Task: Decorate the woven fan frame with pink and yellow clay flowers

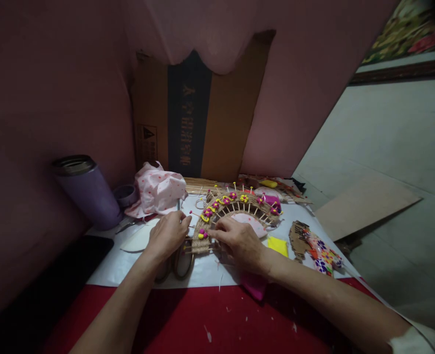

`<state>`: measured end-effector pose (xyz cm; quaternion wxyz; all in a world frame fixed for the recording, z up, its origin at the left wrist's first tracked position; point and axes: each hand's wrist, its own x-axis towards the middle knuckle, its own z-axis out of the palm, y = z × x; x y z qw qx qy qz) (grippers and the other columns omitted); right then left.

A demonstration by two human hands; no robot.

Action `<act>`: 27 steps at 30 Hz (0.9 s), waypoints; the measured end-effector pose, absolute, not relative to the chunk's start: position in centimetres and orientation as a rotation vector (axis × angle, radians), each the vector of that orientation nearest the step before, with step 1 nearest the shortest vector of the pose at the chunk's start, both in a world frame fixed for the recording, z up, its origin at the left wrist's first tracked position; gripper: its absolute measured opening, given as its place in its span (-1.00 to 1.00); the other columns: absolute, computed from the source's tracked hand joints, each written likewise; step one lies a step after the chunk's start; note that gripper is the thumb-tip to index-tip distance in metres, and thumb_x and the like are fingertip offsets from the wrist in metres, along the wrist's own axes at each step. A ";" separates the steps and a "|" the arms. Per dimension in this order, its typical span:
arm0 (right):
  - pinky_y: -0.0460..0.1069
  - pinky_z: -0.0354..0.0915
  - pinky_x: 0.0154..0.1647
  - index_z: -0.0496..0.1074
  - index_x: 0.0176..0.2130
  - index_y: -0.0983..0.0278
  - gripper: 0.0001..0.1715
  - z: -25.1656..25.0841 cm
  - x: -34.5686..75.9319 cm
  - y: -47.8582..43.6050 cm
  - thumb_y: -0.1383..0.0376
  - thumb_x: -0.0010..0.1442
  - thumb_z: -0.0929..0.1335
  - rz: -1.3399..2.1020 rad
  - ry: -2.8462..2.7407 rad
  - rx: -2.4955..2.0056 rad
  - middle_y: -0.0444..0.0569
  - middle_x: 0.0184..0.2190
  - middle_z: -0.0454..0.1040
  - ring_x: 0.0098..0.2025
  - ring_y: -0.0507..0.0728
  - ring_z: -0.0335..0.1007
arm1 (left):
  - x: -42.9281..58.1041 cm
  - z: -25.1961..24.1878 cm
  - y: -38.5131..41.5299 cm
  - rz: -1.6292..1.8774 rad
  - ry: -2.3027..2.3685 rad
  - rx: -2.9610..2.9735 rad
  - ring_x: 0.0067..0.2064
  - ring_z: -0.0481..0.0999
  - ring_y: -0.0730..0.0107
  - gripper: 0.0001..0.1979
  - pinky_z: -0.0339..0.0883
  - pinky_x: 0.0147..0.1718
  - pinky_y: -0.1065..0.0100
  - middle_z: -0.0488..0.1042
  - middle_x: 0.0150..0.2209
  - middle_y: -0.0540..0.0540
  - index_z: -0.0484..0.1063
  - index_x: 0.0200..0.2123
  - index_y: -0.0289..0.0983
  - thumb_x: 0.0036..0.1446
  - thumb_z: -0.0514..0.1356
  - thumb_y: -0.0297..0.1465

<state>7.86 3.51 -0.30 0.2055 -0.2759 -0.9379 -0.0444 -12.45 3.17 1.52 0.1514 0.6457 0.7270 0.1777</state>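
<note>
A fan-shaped arch wrapped in twine (pixel 201 246) lies on the white sheet, with thin sticks crossing it. Small yellow and magenta clay flowers (pixel 244 198) decorate its band, and coloured balls cap the sticks' outer ends. My left hand (pixel 169 232) is beside the arch's left end, its fingers closed near the stick tips; what they pinch is too small to make out. From the inner side, my right hand (pixel 241 242) has thumb and fingers closed at the arch's edge, next to a magenta and yellow flower (pixel 202 234). Scissors (pixel 183 265) lie partly under my left hand.
A purple tumbler (pixel 88 191) and crumpled dotted cloth (pixel 159 189) stand at the left. Yellow clay (pixel 277 246) and a magenta packet (pixel 254 285) lie near my right arm. Right of them is a flowered piece (pixel 323 253). Cardboard (pixel 225 113) rises behind; red cloth (pixel 188 319) covers the front.
</note>
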 end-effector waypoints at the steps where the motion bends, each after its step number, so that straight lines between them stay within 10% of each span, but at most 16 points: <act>1: -0.04 0.08 -0.41 0.40 -0.10 0.23 -0.65 -0.4 7.8 3.5 0.41 0.09 0.27 -0.148 -2.625 -0.759 -0.01 -0.33 0.34 -0.33 0.09 0.18 | -12.4 1.5 3.2 0.503 2.078 1.860 -0.31 0.48 0.16 -0.66 0.13 -0.43 0.32 0.54 -0.37 -0.22 0.45 -0.46 -0.26 0.13 -0.02 -0.21; 27: -0.03 0.12 -0.40 0.40 -0.13 0.27 -0.69 -0.2 7.5 3.4 0.40 0.07 0.30 -0.226 -2.678 -0.679 0.00 -0.31 0.38 -0.32 0.10 0.20 | -12.3 1.2 3.2 0.529 2.032 1.874 -0.47 0.39 0.29 -0.64 0.01 -0.53 0.36 0.46 -0.55 -0.12 0.40 -0.60 -0.25 0.09 0.01 -0.19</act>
